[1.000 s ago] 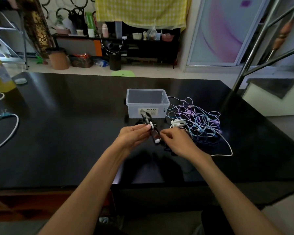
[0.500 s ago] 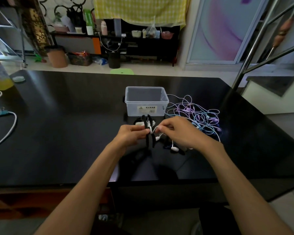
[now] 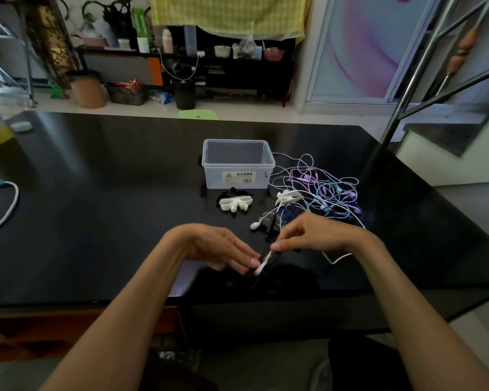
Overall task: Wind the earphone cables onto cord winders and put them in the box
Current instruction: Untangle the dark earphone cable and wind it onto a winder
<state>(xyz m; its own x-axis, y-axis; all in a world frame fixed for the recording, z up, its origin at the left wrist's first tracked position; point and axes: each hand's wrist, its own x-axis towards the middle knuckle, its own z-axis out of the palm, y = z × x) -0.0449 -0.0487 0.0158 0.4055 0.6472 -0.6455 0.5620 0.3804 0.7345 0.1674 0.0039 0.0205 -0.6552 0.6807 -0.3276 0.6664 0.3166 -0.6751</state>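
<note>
Starting at the left, our left hand [image 3: 218, 251] reaches in over the black tabletop [image 3: 96, 207], its fingers curled onto the lower end of a short white stretch of earphone cable [image 3: 264, 262]; something dark sits under the fingertips, perhaps a black cord winder, but it melts into the dark surface and we cannot tell. Beyond it and well apart, a white cord winder [image 3: 235, 204] lies bare, with no cable on it, just in front of the clear plastic box [image 3: 237, 165]. The box looks empty from here.

Moving right, a white earbud [image 3: 254, 225] rests on the tabletop near our hands, its lead trailing toward them. Our right hand [image 3: 314, 235] pinches the upper end of the same white stretch between thumb and forefinger, so the cable runs taut between the two hands. A second white cord winder [image 3: 288, 196] lies at the edge of the tangle of purple and blue earphone cables [image 3: 328, 193], which spreads loose to the right of the box.

We judge the job to be at its very start: the first cable is only now in hand, nothing is wound, nothing is boxed, and the whole coloured tangle remains to be sorted.
</note>
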